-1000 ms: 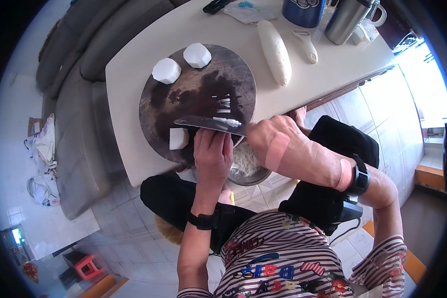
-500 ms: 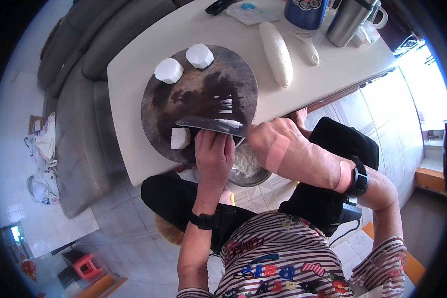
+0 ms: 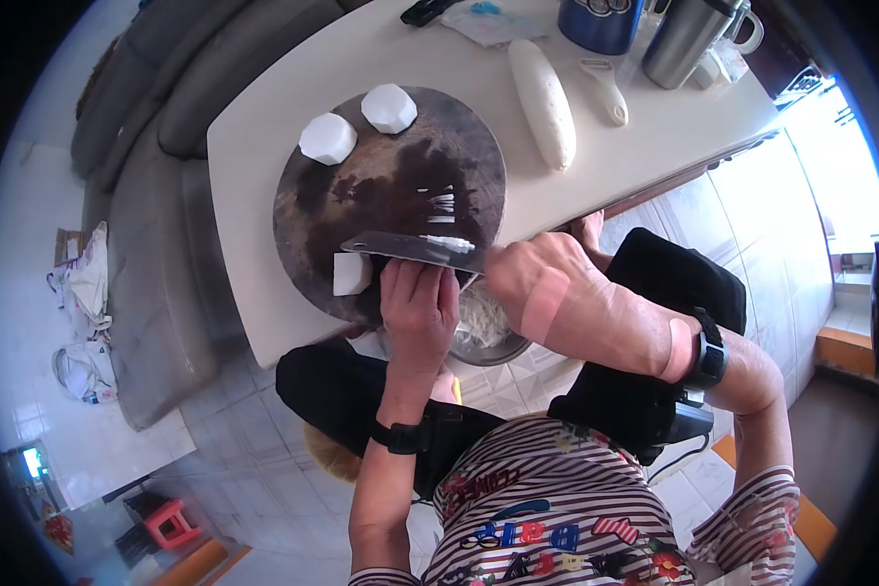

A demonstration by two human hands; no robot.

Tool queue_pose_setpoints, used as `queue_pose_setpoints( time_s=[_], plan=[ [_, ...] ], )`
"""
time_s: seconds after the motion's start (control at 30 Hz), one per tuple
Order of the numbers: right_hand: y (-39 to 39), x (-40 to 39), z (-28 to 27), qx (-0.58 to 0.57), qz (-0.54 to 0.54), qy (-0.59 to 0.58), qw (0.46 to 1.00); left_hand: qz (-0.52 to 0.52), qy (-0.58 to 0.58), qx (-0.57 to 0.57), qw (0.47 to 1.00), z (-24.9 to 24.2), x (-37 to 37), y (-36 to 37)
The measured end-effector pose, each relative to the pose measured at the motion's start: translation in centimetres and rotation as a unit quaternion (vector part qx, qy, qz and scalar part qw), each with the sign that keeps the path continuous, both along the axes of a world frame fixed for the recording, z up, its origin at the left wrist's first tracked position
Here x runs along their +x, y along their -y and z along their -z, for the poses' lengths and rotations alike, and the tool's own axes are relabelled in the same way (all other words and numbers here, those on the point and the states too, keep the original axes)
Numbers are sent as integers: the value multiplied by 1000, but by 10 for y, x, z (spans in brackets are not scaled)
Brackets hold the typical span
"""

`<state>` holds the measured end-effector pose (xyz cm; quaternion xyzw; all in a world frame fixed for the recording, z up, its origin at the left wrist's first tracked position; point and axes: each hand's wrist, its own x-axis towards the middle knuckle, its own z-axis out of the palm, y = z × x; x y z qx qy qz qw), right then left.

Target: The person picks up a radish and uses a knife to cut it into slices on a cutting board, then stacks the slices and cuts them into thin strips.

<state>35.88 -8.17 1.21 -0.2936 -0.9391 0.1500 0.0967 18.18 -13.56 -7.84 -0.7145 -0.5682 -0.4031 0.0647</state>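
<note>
My right hand (image 3: 537,288) is wrapped around the handle of a kitchen knife (image 3: 391,246), its broad blade lying across the near part of a round wooden cutting board (image 3: 313,220). White shreds (image 3: 446,243) cling to the blade. Close behind the blade, my left hand (image 3: 418,308) has its fingers bent and pressed together over the board. Whatever lies under those fingers is hidden. Just left of them sits a white radish chunk (image 3: 351,274). Two more peeled chunks, one left (image 3: 328,139) and one right (image 3: 390,108), rest at the board's far side. Thin strips (image 3: 442,207) lie beyond the knife.
Below the board's near edge, a metal bowl (image 3: 498,354) holds white shreds (image 3: 481,317). On the table (image 3: 249,176) are a whole white radish (image 3: 542,105), a peeler (image 3: 606,93), a blue mug (image 3: 601,23) and a steel cup (image 3: 687,44). A grey sofa (image 3: 156,273) stands left.
Both hands and the knife keep almost the same place on the board. The whole view has shifted very slightly; the chunks and strips lie as before.
</note>
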Motion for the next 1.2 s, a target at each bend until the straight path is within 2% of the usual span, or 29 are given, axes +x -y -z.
queue_pose_setpoints(
  time_s=[0.1, 0.17, 0.23, 0.47, 0.53, 0.63, 0.67, 0.8, 0.87, 1.0, 1.07, 1.2],
  plan=[
    [-2, -7, 2, -10, -8, -54, 998, -6, -1, -51, 999, -7, 1, 3],
    [-6, -10, 1, 0, -26, -62, 998, -2, -11, -46, 999, -6, 0, 3],
    [-7, -13, 1, -26, 11, 36, 999, -2, -21, -39, 999, -4, -1, 4],
    [2, -5, -6, -30, 16, 65, 997, 4, -28, -21, 999, 1, -3, 3],
    [1, -6, -1, -34, -3, -24, 999, 7, -33, -21, 999, -3, -3, 3],
    [-4, -15, 4, 11, -12, -37, 999, 0, -32, -53, 998, -8, 0, 5],
    [-6, -18, 1, -6, -3, -3, 1000, 5, -30, -54, 998, -8, -1, 5],
    [-3, -10, 2, -6, 9, -38, 999, 5, -18, -29, 999, -5, -1, 5],
    [-1, -8, -10, -41, 15, 73, 996, 4, -20, -34, 999, -4, -3, 5],
    [3, -8, -5, -38, 17, 77, 996, 7, -36, -42, 998, -5, -3, 6],
    [2, -11, 4, 2, 3, -20, 1000, 10, -34, -46, 998, -9, -3, 7],
    [-3, -16, 2, 6, 11, -25, 1000, 30, -10, -51, 998, -7, -5, 8]
  ],
)
